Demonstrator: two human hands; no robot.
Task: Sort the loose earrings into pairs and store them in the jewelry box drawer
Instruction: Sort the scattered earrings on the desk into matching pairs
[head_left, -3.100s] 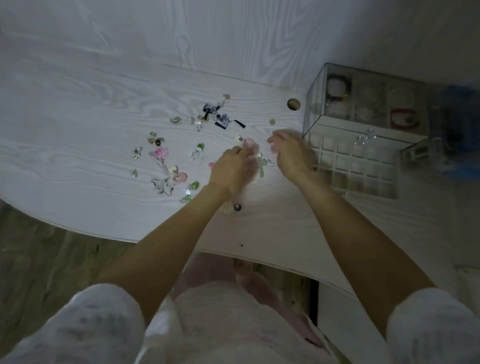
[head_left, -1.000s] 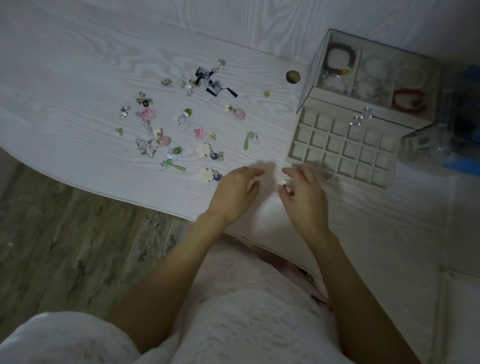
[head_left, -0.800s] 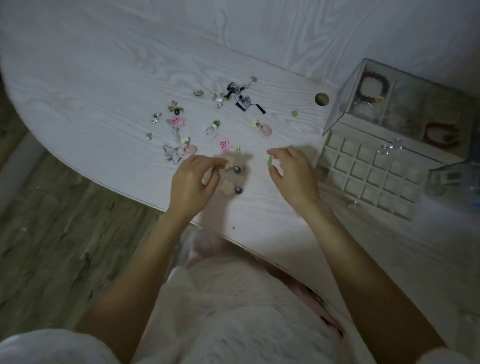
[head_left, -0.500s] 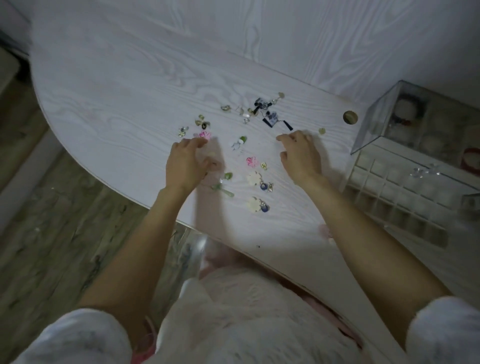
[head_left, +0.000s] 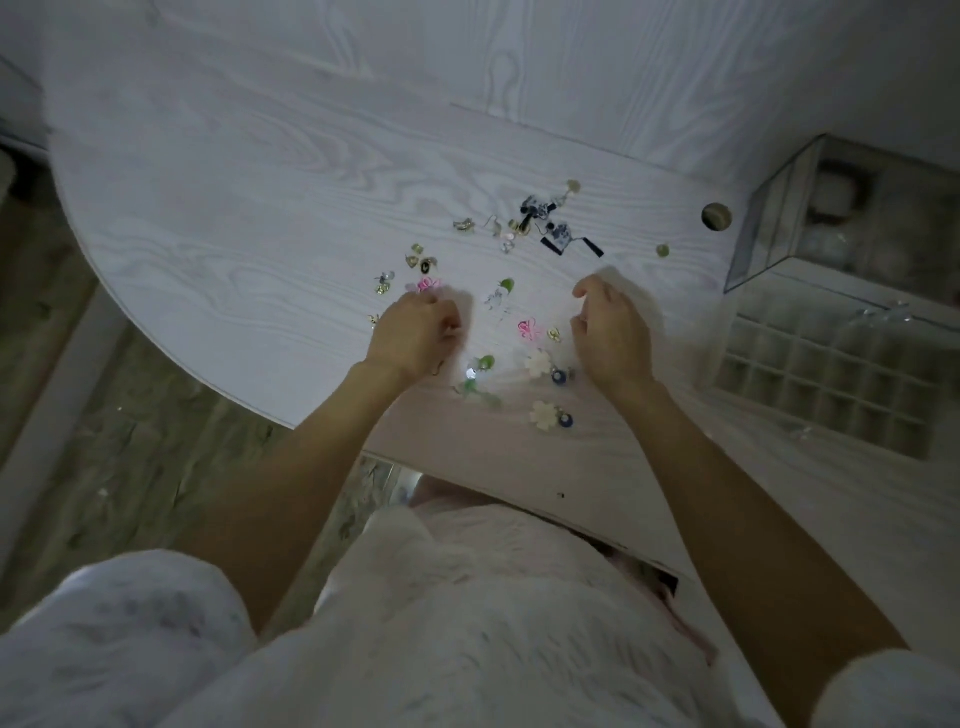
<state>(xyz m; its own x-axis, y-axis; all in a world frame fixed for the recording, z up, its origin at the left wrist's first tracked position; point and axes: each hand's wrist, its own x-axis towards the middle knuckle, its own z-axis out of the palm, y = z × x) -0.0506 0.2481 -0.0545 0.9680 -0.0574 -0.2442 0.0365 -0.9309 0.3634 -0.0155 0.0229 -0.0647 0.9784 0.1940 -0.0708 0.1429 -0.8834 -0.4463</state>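
Though dim and smeared by motion at the right, shows enough to place things. Bears it all on a pale wood-grain tabletop (head_left: 218, 218), rounded at its near-left edge, with a cable hole (head_left: 717, 216) toward the back.

Stands at the far right: a clear jewelry box (head_left: 779, 228), contents too blurred to name. Juts forward from its base: the drawer (head_left: 831, 387), pulled open and divided into small square cells, probably left out so that finished pairs can be dropped in with a short reach. Cannot make out any earring in those cells.

Hovers just left of the drawer: the right hand (head_left: 615, 343), knuckles up, fingers (head_left: 587, 291) curled downward. Cannot tell whether clamped on an earring or empty, given the blur. Sits well apart from it, at the left of the scatter: the left hand (head_left: 415, 338), fingers tucked under the palm beside a pink earring (head_left: 428, 284). Cannot tell here either whether pinching something.

Lie between and beyond the hands: the loose earrings. Nearest the body, two white flower earrings (head_left: 537, 361), close together and seemingly matched already. Further back, a second pink one (head_left: 529, 328), apart from its likely mate. Between the wrists, green pieces (head_left: 485, 364). At the back, dark bow-shaped ones (head_left: 540, 210), and to the left, small gold ones (head_left: 421, 260). Looks like early sorting, with most of the scatter unpaired.
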